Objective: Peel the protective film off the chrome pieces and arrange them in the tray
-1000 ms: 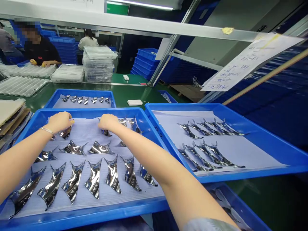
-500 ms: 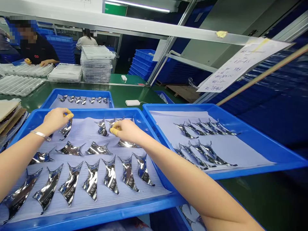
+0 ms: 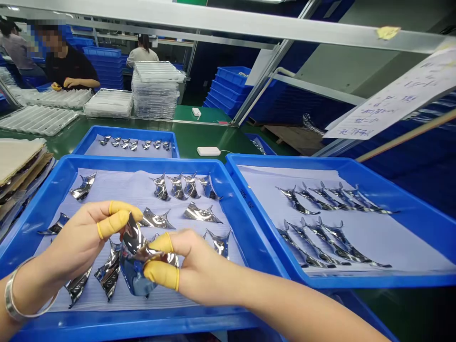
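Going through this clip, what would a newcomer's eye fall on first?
Probably the mirror-bright metal at lower left of centre, held by the left hand and right hand; whether it is one piece or two is hard to tell. Yellow finger covers stand out right beside it. Next come the shiny pieces laid in rows in the blue tray beneath, and in the second blue tray on the right.

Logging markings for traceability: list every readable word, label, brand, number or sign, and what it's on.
Handwritten sheet, upper right: several lines, too blurred to quote.
Dark marks where left tray and right tray meet: too small to read.
Held metal part: no readable text.
No legible brand or number elsewhere.
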The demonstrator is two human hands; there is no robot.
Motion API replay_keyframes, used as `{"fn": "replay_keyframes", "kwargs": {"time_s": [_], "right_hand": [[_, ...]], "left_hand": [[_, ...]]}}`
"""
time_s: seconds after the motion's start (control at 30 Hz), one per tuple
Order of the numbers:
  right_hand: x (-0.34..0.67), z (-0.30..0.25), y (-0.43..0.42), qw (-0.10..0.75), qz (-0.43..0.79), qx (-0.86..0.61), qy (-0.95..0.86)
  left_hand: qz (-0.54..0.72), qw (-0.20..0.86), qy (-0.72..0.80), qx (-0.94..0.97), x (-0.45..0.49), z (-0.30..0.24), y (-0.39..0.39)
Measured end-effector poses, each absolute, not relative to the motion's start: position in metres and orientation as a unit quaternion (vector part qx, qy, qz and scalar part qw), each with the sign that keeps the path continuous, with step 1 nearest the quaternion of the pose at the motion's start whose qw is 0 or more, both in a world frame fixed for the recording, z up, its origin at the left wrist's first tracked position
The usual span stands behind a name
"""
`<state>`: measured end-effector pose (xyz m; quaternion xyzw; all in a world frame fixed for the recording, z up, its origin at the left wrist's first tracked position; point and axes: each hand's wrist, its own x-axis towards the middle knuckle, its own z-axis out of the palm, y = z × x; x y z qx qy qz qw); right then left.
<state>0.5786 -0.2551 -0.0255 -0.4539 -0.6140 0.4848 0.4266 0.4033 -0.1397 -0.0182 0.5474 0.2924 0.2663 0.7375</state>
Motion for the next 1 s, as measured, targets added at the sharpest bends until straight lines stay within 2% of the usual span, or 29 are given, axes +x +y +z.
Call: {"fn": "replay_keyframes", "kwargs": {"time_s": [0.27,0.67,1.0], "right_hand": [[0.573,-0.038,-0.266,0.491,0.299,-0.418,-0.704],[0.585,-0.032,-0.263,0.523,0.394,-0.452,-0.606],[0.588,-0.044,-0.26,0.537,0.194,-0.432,-0.698]], "left_hand": [[0.2,0.733,0.269,0.592,0.391,-0.038,-0.148],[0.128,0.681,0.213,0.689,0.397,-0.04,-0.149],[0.148,0.648,0.194,0.721,0.399,-0.042,-0.146]]}}
